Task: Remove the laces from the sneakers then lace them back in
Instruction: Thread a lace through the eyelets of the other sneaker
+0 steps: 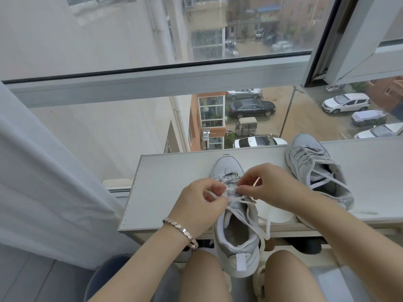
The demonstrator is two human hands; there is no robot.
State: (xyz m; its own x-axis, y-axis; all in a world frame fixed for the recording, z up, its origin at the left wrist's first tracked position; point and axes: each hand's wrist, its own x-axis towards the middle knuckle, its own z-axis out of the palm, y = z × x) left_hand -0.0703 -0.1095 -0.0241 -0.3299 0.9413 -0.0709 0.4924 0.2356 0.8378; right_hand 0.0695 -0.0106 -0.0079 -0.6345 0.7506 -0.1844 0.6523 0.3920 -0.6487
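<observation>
Left hand, right hand each pinch lace over near sneaker midfoot; best we keep it flat, work one eyelet at time.

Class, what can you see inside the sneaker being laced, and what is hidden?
Inside the near sneaker, the grey insole shows through the heel opening. Its front is covered by the tongue, lace, left hand and right hand.

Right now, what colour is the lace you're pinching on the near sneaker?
White lace, best seen in the head view.
</observation>
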